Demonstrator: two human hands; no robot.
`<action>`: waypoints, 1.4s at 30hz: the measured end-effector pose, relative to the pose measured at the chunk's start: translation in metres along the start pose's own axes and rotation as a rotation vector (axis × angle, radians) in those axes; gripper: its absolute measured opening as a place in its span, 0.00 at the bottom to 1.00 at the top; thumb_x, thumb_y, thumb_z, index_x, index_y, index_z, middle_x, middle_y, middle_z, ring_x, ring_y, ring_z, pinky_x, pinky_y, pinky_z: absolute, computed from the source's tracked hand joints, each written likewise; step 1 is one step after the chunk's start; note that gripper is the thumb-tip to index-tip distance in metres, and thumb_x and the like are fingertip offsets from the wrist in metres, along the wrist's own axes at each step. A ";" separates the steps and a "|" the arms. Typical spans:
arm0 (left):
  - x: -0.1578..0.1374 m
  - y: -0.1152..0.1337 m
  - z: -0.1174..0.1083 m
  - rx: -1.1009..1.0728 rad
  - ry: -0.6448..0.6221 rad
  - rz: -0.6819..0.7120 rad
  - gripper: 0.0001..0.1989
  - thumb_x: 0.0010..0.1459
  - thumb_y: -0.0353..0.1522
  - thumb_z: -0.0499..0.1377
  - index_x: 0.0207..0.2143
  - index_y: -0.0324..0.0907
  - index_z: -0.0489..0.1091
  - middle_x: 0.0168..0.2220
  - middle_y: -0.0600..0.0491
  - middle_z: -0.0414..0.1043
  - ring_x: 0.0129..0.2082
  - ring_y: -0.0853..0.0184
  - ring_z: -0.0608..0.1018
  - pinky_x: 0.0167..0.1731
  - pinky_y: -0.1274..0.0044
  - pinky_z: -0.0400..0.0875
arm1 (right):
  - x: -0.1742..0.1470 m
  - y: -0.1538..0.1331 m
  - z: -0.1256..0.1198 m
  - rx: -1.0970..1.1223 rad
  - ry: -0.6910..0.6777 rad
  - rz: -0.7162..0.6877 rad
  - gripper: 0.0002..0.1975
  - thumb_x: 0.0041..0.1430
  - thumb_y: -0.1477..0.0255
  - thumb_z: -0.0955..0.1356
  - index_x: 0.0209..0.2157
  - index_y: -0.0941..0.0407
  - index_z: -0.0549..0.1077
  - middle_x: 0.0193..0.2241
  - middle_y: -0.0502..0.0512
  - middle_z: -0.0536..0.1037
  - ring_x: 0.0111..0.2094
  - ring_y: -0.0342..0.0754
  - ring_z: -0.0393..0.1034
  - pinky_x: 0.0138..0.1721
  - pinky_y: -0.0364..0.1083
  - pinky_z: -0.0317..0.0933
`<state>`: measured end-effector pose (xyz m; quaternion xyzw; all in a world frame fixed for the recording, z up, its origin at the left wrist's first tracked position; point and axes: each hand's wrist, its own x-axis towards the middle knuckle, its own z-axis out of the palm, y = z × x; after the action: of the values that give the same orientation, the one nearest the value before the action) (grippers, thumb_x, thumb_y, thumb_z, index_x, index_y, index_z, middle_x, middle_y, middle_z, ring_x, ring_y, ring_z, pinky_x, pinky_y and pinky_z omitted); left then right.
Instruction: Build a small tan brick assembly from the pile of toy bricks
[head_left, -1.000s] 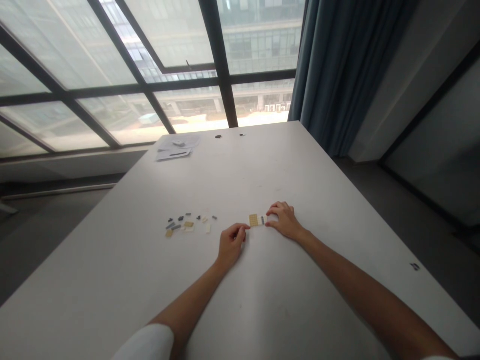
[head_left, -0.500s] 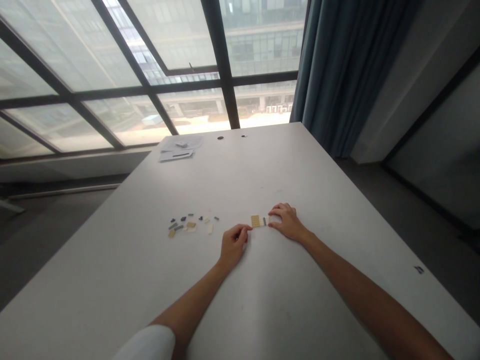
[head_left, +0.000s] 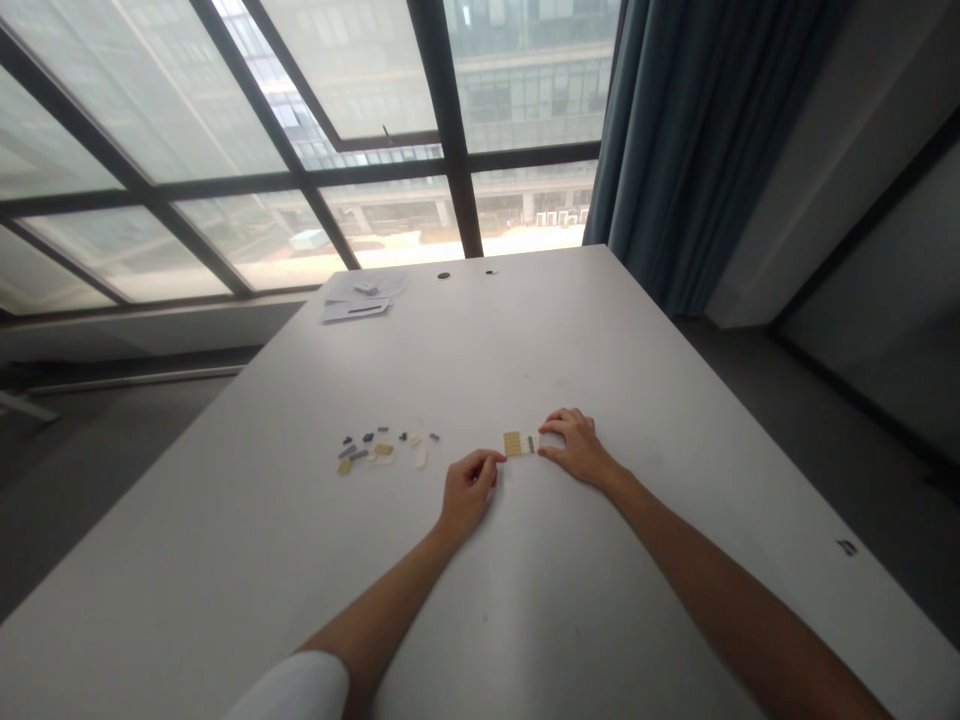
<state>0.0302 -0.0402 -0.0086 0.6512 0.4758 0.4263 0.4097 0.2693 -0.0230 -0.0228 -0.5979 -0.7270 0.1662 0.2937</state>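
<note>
A small flat block of studded toy bricks (head_left: 512, 444) lies on the white table, tan at its left end, with white and dark grey strips toward the right. My left hand (head_left: 471, 487) rests beside it with fingers curled in. Its index fingertip reaches the tan end's lower corner, and the inside of that hand is hidden. At the other end, my right hand (head_left: 576, 447) curves its thumb and fingers around the white edge, with the fingertips at its near and far sides. Contact there is too small to see clearly.
Loose toy bricks (head_left: 359, 455) in tan, grey, black and white lie scattered left of my left hand. Papers (head_left: 356, 310) sit at the table's far left corner. Two small dark round spots mark the far edge. A small dark item (head_left: 847, 547) lies near the right edge.
The view has shifted very slightly. Both hands and the toy brick block keep their places relative to each other.
</note>
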 end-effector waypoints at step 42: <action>-0.007 0.011 0.006 0.552 -0.532 0.244 0.13 0.63 0.33 0.53 0.39 0.43 0.78 0.35 0.52 0.80 0.33 0.68 0.77 0.36 0.80 0.66 | 0.005 0.029 0.002 -0.280 0.317 0.243 0.14 0.61 0.75 0.64 0.45 0.54 0.77 0.50 0.58 0.74 0.53 0.54 0.62 0.53 0.53 0.51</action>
<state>0.0374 -0.0500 -0.0014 0.8762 0.3687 0.1445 0.2747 0.2897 -0.0115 -0.0402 -0.7344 -0.6108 0.0019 0.2960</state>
